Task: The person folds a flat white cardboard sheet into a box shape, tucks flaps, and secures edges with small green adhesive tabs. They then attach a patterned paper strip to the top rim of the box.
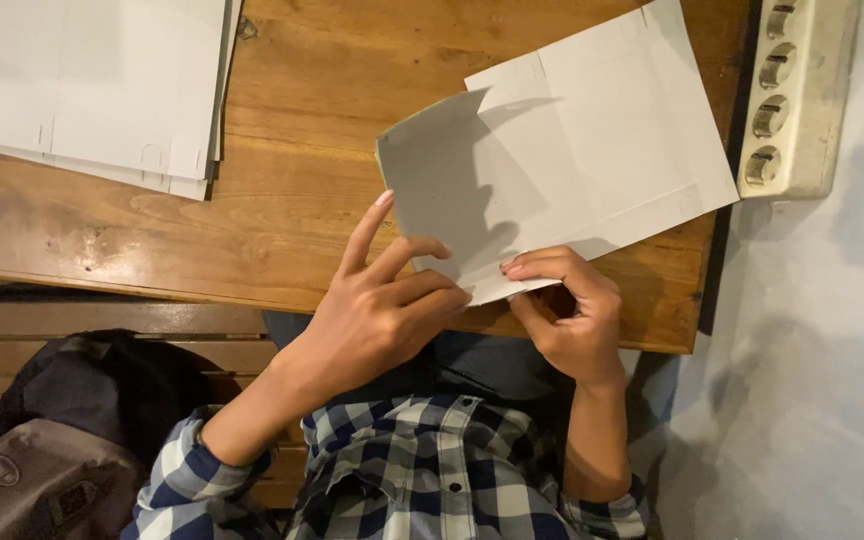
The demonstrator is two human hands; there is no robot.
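Nearest to you, below the table (252, 260) edge, your checked blue-and-white shirt (432, 470) fills the bottom of the view, and a dark bag (62, 440) sits on the slatted bench (102, 330) beside your left arm. At the table's near edge your left hand (377, 310) rests against the flat white cardboard sheet (592, 150), forefinger stretched up along its folded grey flap (442, 190), the other fingers curled loosely on the flap's lower corner; it presses rather than clasps. Your right hand (567, 310) pinches the sheet's near edge, fingers on top and thumb underneath, closed firmly on the card. The sheet lies slanted across the table's right part, creased with fold lines, its left flap lifted and casting a shadow. Further off, at the table's far left corner, a stack of flat white cardboard blanks (92, 85) lies with small notches along its edge. Past the table's right edge, a cream power strip (792, 95) lies on the grey floor (822, 350).
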